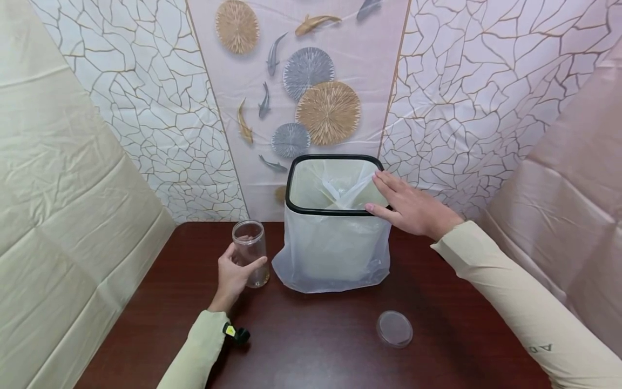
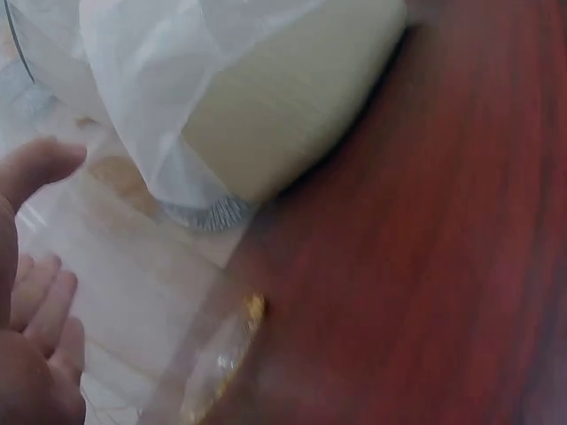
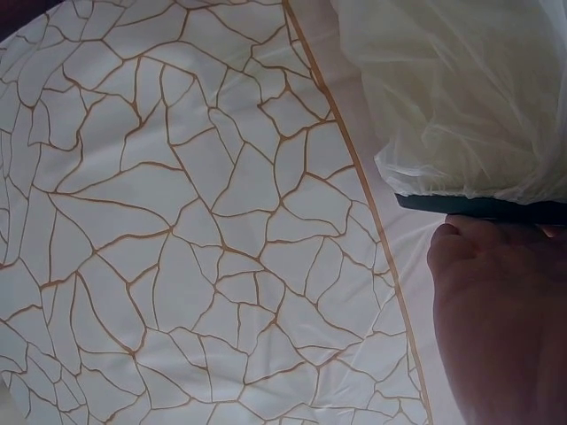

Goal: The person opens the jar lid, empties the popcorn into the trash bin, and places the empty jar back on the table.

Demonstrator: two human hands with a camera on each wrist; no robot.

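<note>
A clear round jar (image 1: 251,259), mouth up and tilted slightly, is gripped by my left hand (image 1: 235,275), thumb on the near side. Something golden shows at its base; I cannot tell whether it touches the table. Beside it stands a bin with a black rim (image 1: 335,212), lined with a whitish plastic bag (image 1: 296,275) folded over the outside. My right hand (image 1: 413,208) lies at the rim's right corner, fingers extended. In the right wrist view this hand (image 3: 500,310) touches the dark rim. The left wrist view shows the jar's bottom edge (image 2: 226,359) beyond the fingers.
On the dark red table (image 1: 311,346), a clear round lid (image 1: 394,328) lies in front and to the right of the bin. A patterned cloth (image 1: 437,97) hangs behind the table. Pale fabric (image 1: 549,205) closes off the right side, and similar fabric (image 1: 73,216) the left.
</note>
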